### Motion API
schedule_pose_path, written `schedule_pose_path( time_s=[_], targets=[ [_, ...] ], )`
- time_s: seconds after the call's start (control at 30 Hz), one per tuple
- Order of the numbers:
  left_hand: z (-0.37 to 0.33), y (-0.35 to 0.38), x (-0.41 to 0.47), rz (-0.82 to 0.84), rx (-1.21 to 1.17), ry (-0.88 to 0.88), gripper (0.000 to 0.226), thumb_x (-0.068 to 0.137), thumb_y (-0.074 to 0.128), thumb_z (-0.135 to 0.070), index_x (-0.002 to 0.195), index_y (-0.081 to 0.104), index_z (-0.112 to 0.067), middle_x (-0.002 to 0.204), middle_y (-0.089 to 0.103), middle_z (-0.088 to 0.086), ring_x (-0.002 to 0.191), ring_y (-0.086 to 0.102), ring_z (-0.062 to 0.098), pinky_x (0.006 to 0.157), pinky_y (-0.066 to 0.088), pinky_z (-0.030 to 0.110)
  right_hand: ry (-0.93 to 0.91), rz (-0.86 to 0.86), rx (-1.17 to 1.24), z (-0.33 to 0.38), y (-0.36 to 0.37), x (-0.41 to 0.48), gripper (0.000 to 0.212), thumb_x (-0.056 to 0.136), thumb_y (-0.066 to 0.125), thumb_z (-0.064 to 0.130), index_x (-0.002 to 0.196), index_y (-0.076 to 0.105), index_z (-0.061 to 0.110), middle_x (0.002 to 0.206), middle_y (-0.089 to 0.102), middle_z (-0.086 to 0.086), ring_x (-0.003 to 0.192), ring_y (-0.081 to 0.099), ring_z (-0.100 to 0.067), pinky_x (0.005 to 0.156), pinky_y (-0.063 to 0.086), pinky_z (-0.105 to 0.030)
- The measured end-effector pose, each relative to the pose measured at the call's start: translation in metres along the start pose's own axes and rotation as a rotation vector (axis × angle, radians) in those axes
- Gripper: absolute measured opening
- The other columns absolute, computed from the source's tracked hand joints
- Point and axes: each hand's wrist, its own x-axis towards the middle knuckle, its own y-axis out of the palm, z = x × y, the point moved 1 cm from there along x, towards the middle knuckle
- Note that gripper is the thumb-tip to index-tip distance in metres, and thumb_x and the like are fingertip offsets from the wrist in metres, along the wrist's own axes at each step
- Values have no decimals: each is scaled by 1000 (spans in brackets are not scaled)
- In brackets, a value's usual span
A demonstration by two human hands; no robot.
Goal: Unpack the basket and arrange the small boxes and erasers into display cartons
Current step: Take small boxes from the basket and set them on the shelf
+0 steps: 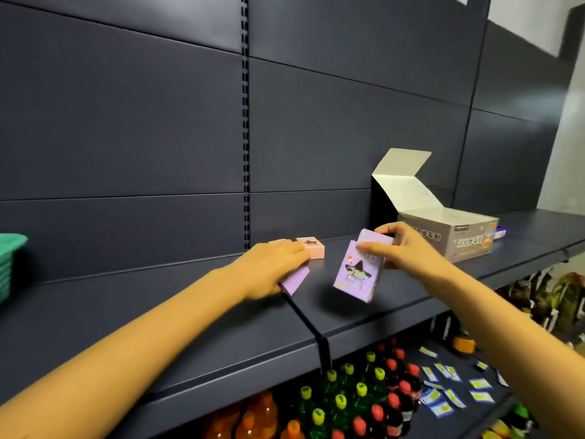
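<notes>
My left hand (273, 267) grips a small purple box (296, 279) low on the dark shelf (196, 315). My right hand (402, 248) holds another purple box (356, 272) with a shark picture, tilted above the shelf. A pink box (311, 247) lies on the shelf just behind my left hand. Further right stands a grey display carton (456, 239) with its white lid flap raised. The green basket (11, 264) shows at the far left edge.
Dark back panels rise behind the shelf. On the lower shelf stand bottles with green, red and orange caps (364, 397), and several small blue and white packets (452, 388) lie to their right. More goods sit at the lower right.
</notes>
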Motion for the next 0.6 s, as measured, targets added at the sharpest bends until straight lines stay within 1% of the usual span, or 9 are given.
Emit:
schedule_pose_path(
  time_s=[0.07, 0.13, 0.23, 0.3, 0.37, 0.43, 0.5, 0.53, 0.6],
  targets=[
    [1, 12, 19, 11, 36, 25, 45, 86, 55, -17, 129, 44, -17, 132, 45, 0, 115, 47, 22, 81, 34, 24, 29, 31, 31, -15, 2, 18, 47, 77, 75, 20, 112, 46, 10, 112, 64, -16, 93, 66, -23, 76, 54, -34],
    [1, 24, 37, 58, 46, 38, 42, 85, 55, -12, 126, 47, -14, 130, 47, 3, 115, 47, 24, 81, 33, 25, 42, 69, 40, -28, 6, 38, 52, 76, 76, 21, 115, 43, 11, 112, 63, -15, 98, 66, -26, 83, 53, -38],
    [7, 41, 55, 156, -16, 35, 42, 81, 54, -4, 122, 49, -14, 126, 50, 4, 116, 47, 25, 89, 39, 33, 69, 144, 33, -44, 13, 68, 61, 74, 78, 23, 120, 39, 12, 107, 64, -12, 96, 65, -25, 85, 53, -38],
    [10, 47, 58, 229, -129, -1, 54, 78, 52, -1, 129, 45, -19, 131, 47, -2, 121, 44, 19, 96, 38, 31, 75, 196, 5, -53, 18, 88, 65, 73, 78, 24, 122, 36, 13, 104, 63, -9, 97, 65, -25, 88, 53, -38],
    [16, 45, 58, 230, -167, -52, 60, 81, 53, -5, 137, 40, -23, 139, 43, -6, 127, 40, 14, 104, 35, 29, 80, 242, -8, -61, 22, 105, 68, 73, 79, 26, 124, 34, 14, 103, 62, -5, 102, 65, -25, 91, 52, -39],
    [27, 40, 59, 177, -101, -124, 52, 88, 52, -16, 138, 40, -24, 145, 39, -7, 131, 38, 13, 107, 32, 26, 96, 288, -19, -66, 27, 119, 69, 74, 77, 29, 125, 34, 14, 105, 58, -5, 103, 63, -24, 90, 51, -36],
    [42, 34, 60, 151, 3, -218, 47, 90, 50, -23, 136, 43, -25, 144, 39, -8, 131, 39, 12, 105, 35, 28, 96, 338, -45, -69, 34, 131, 67, 76, 75, 33, 126, 35, 14, 106, 56, -5, 97, 60, -20, 83, 49, -30],
    [48, 31, 60, 153, 42, -276, 46, 89, 49, -23, 135, 43, -25, 144, 40, -8, 129, 40, 12, 104, 36, 29, 92, 363, -61, -70, 38, 137, 66, 76, 75, 34, 126, 37, 13, 107, 57, -5, 97, 59, -18, 82, 48, -29],
    [57, 25, 61, 159, 105, -393, 46, 90, 47, -23, 136, 42, -24, 143, 41, -8, 129, 40, 13, 103, 36, 29, 82, 406, -100, -72, 47, 147, 58, 78, 73, 36, 121, 42, 14, 114, 60, -4, 103, 60, -18, 88, 48, -31]
  ],
)
